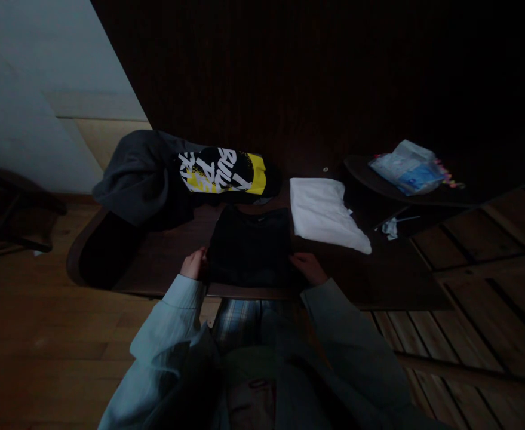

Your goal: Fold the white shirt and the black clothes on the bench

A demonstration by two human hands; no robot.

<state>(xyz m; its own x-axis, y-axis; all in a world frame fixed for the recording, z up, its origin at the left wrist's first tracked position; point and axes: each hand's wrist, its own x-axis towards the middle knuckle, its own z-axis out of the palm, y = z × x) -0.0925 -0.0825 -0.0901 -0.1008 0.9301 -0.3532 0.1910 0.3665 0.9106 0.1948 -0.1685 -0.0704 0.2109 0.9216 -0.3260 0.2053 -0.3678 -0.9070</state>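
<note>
A black garment, folded into a rough rectangle, lies at the front of the dark wooden bench top. It looks like a shirt, with a small pale mark near its upper edge. My left hand grips its left side, fingers closed at the edge. On the opposite side my right hand is closed at the right edge, its fingertips partly lost in the dark cloth. Just beyond my right hand is a folded white garment, lying flat with one corner pointing right.
Behind to the left sit a bunched dark grey garment and a black one with a yellow and white print. A plastic packet rests on a raised shelf at right. A dark stool stands on the floor at left.
</note>
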